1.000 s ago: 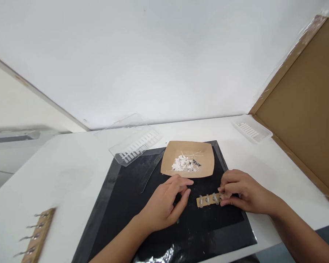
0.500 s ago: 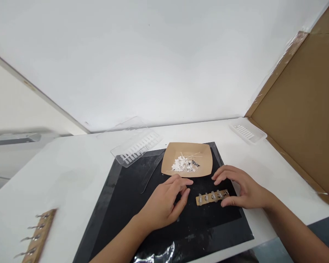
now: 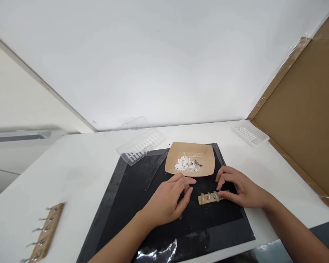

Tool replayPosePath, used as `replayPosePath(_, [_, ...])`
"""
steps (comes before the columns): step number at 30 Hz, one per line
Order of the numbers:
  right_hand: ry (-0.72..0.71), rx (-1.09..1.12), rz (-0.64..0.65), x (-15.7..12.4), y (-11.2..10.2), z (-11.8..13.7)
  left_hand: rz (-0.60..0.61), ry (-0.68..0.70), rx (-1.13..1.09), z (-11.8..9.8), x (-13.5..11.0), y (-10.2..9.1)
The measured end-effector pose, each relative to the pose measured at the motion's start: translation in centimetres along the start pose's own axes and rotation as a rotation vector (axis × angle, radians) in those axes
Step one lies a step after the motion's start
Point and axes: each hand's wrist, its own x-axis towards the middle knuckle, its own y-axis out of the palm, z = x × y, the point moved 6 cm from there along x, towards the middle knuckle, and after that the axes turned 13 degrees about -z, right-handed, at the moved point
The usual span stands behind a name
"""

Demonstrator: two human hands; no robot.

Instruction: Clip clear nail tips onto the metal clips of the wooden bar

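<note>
A small brown strip [image 3: 207, 198] with several clear clips on it lies on the black mat [image 3: 126, 204]. My right hand [image 3: 237, 190] rests at the strip's right end, its fingers curled and pinching there. My left hand [image 3: 167, 201] lies on the mat just left of the strip, fingers loosely curled with the tips together; whether it holds anything is hidden. Behind both hands sits a brown paper tray [image 3: 205, 164] with a heap of small white pieces [image 3: 186, 164] and thin sticks.
A clear plastic box [image 3: 141, 146] with white slots lies at the mat's far left corner. A second clear tray [image 3: 249, 133] sits at the back right beside a cardboard wall [image 3: 304, 109]. Another brown strip with metal hooks [image 3: 45, 233] lies near the table's front left.
My right hand spread open over the strip half a second ago and has closed again on its right end. The left hand has stayed nearly still.
</note>
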Motion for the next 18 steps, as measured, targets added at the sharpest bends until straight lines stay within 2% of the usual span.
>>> replayPosePath(9, [-0.006,-0.028,0.029,-0.3,-0.5,-0.1,0.033,0.055,0.057,-0.1,0.1,-0.2])
replayPosePath(13, [0.016,-0.082,-0.025,-0.1,-0.8,-0.1,0.18,0.135,0.11,0.2,0.2,-0.7])
replayPosePath(18, [0.034,-0.108,-0.067,0.0,-1.0,-0.2,0.373,-0.064,0.048,2.4,0.0,-2.0])
